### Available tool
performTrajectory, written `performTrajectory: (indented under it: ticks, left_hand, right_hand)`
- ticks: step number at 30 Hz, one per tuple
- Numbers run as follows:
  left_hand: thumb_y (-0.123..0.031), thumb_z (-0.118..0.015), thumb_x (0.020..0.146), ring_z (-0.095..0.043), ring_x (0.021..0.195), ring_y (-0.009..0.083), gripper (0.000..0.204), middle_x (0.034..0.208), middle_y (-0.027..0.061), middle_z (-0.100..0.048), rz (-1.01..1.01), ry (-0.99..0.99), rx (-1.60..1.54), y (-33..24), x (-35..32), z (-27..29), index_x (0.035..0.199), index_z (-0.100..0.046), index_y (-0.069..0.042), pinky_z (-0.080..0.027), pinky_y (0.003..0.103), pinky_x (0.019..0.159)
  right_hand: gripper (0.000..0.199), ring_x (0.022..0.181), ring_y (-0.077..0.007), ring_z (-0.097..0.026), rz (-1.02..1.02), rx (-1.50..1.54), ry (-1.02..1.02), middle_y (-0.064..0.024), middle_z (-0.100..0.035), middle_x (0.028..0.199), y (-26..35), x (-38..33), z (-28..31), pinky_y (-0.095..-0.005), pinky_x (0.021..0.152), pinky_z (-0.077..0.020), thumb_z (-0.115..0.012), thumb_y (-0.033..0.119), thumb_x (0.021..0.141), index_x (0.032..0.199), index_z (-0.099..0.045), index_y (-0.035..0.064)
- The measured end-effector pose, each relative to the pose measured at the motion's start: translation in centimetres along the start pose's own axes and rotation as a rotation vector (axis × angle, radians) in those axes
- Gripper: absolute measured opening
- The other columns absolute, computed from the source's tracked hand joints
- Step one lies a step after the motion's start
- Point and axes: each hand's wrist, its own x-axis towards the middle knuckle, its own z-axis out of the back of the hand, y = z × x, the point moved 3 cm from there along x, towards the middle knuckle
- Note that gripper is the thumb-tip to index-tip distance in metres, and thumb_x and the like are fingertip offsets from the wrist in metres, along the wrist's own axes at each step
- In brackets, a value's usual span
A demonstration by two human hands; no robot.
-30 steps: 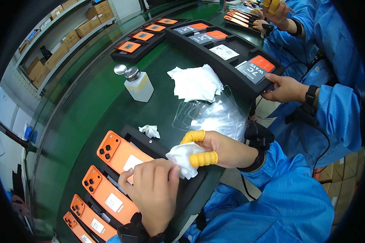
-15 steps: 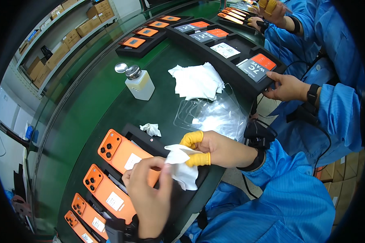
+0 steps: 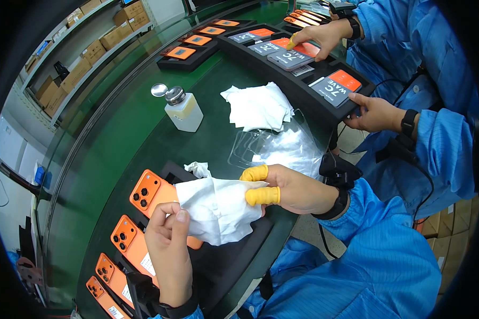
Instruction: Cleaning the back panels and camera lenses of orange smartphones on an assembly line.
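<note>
A white wipe is stretched between my two hands above the black foam tray. My left hand pinches its left edge between thumb and fingers. At its right edge, my right hand, with yellow finger cots on two digits, grips the cloth. Under and left of the wipe, orange phones lie back up in the tray slots, each with a camera block; white labels show on some. The wipe hides part of the nearest phone. A crumpled white wipe lies just beyond.
A pump bottle of pale liquid stands on the green bench. Near it are a stack of white wipes and clear plastic sheets. A co-worker's hands work at another black tray holding grey-and-orange boxes.
My left hand has moved left, spreading the wipe out flat between both hands. The co-worker's far hand has come over the other tray and holds a grey-and-orange box at a slot.
</note>
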Motion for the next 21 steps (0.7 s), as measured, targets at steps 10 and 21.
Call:
performTrajectory:
  ticks: [10, 21]
  left_hand:
    - [-0.009, -0.063, 0.067, -0.053, 0.061, 0.0084, 0.012, 0.083, -0.0012, -0.061, -1.179, -0.032, 1.337, -0.9, -3.9, -4.2, 0.076, -0.056, -0.013, -0.035, 0.027, 0.069]
    - [-0.01, -0.066, 0.068, -0.049, 0.059, 0.0159, 0.016, 0.064, 0.002, -0.05, -1.049, -0.028, 1.309, -1.1, -4.4, -4.9, 0.081, -0.057, -0.005, -0.032, 0.031, 0.061]
  right_hand:
    - [0.023, 0.076, -0.0086, -0.058, -0.077, 0.162, -0.02, -0.004, -0.058, 0.092, 0.0, 0.3, -0.6, -0.0189, 0.058, -0.0516, -0.05, 0.014, 0.087, 0.106, -0.053, 0.0008]
    - [0.026, 0.08, -0.0085, -0.056, -0.07, -0.134, -0.04, -0.0051, -0.056, 0.092, -0.2, 0.1, -1.6, -0.0199, 0.063, -0.0512, -0.047, 0.016, 0.089, 0.107, -0.051, -0.0036]
